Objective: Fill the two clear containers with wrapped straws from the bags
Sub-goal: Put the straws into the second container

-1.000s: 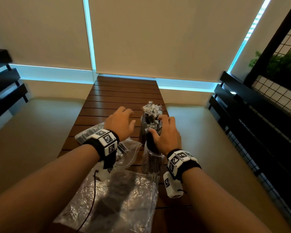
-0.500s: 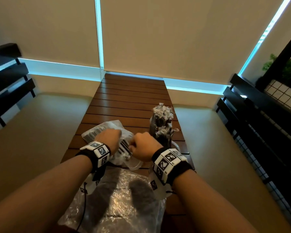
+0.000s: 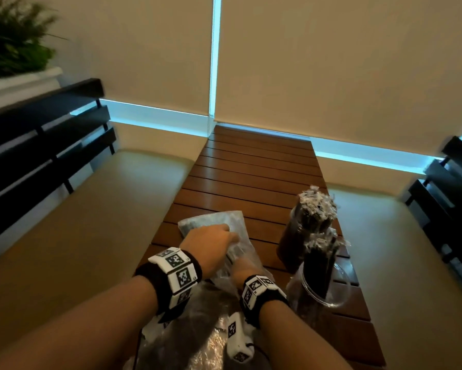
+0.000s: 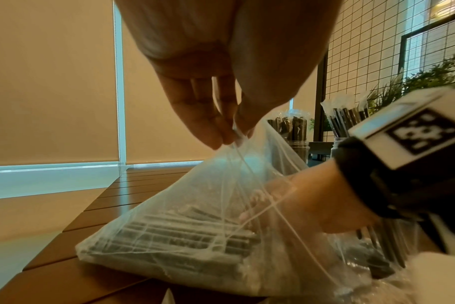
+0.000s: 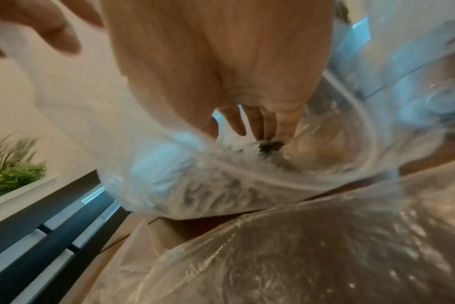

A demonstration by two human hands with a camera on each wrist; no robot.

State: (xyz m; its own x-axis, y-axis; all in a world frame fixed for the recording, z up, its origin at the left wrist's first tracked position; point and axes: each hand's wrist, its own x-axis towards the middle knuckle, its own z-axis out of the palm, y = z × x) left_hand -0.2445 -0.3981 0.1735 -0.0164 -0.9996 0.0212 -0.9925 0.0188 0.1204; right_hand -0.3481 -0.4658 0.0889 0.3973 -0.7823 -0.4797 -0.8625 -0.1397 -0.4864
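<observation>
A clear bag of dark wrapped straws [image 3: 213, 222] lies on the slatted wooden table [image 3: 253, 166]. My left hand [image 4: 234, 137] pinches the bag's [image 4: 182, 236] upper edge and holds its mouth up. My right hand [image 5: 268, 139] is inside that bag, fingertips at the dark straw ends [image 5: 270, 147]; blur and plastic hide whether they grip. To the right stand two clear containers. The far container [image 3: 296, 241] is packed with straws; the near container [image 3: 320, 287] holds a smaller bundle leaning to one side.
A second crinkled clear bag [image 3: 192, 337] lies at the table's near edge under my wrists. Beige bench seats [image 3: 77, 236] flank the narrow table, with dark slatted backrests [image 3: 45, 145] on both sides. A potted plant [image 3: 11, 36] sits at the upper left.
My right hand left the near container and went into the straw bag. My left hand came down onto the bag and now pinches its edge. The head view swung left.
</observation>
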